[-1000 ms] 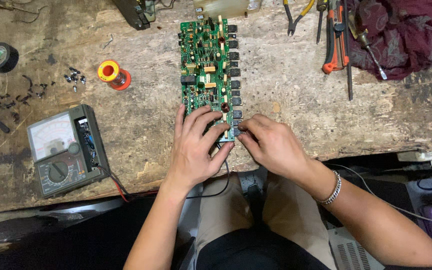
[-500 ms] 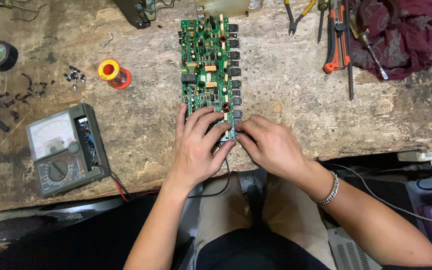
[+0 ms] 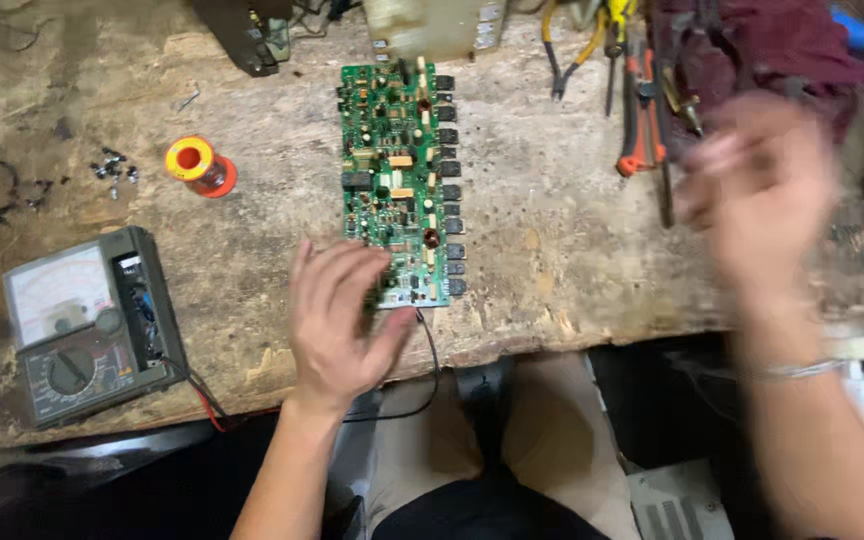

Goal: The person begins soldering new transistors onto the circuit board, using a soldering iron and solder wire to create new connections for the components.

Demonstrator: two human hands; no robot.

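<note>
A long green circuit board [image 3: 392, 170] with a row of black components down its right edge lies on the worn wooden bench. My left hand [image 3: 337, 315] rests flat on the board's near left corner, fingers spread over it. Blurred with motion, my right hand [image 3: 757, 195] is raised over the right side of the bench near the hand tools, away from the board. Its fingers look loosely curled, and I cannot tell whether it holds anything.
An analog multimeter [image 3: 87, 325] with red and black leads lies at the left. A spool of solder [image 3: 197, 165] and small loose parts [image 3: 112, 168] sit behind it. Pliers and screwdrivers [image 3: 642, 100] lie beside a dark red cloth [image 3: 772, 40] at the back right.
My right hand has left the board's near end and swung up and right toward the tools. My left hand stays on the board.
</note>
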